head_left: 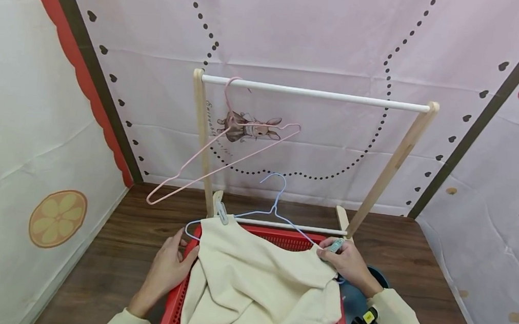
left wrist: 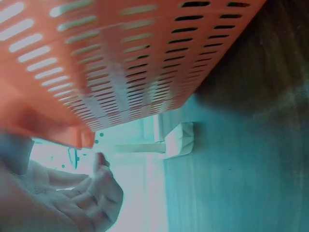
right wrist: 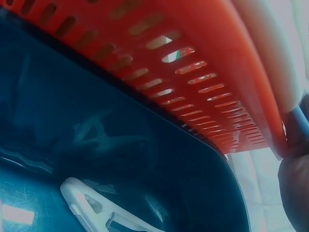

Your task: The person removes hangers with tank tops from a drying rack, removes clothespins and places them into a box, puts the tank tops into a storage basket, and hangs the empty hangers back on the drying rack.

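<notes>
A cream garment (head_left: pixel 262 286) hangs over a blue hanger (head_left: pixel 276 204), its lower part lying in the red basket (head_left: pixel 174 304). A pale clothespin (head_left: pixel 222 213) grips its upper left corner. At the upper right corner, my right hand (head_left: pixel 348 262) pinches another clothespin (head_left: pixel 336 245) against the cloth and hanger. My left hand (head_left: pixel 169 265) is beside the garment's left edge, thumb close to the cloth, fingers loosely bent. Those fingers show nothing between them in the left wrist view, below the basket rim. The right fingertips are mostly outside the right wrist view.
Behind the basket stands a wooden rack with a white top bar (head_left: pixel 316 93); a pink hanger (head_left: pixel 224 164) hangs at its left. A dark blue tub (head_left: pixel 356 301) stands right of the basket, with a white clothespin (right wrist: pixel 94 205) inside. Printed cloth walls surround the wooden tabletop (head_left: pixel 420 284).
</notes>
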Available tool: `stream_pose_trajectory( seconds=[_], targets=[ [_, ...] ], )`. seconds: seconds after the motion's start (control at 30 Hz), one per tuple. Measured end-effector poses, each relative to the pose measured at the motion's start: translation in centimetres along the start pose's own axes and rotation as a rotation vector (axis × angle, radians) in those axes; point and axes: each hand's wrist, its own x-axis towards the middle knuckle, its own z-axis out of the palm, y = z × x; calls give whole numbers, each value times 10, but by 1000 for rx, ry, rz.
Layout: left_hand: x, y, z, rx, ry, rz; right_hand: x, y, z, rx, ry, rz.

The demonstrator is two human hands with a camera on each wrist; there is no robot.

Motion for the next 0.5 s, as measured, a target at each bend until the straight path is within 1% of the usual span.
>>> stream_pose_trajectory(
  seconds=[0.07,0.17,0.33,0.4,0.5],
  targets=[
    [0,1,-5,19,0,25,0,1,1,-3,-1,4],
    [1,6,-17,38,-2,58,-1,1,1,-4,3,4],
    [9,23,-36,25,-10,100,-2,-1,1,-10,12,-6],
    [13,31,-40,22,-11,120,-2,-1,1,-12,11,-9],
    [22,39,-40,15,-10,158,-1,-1,1,-19,5,-19]
  ],
)
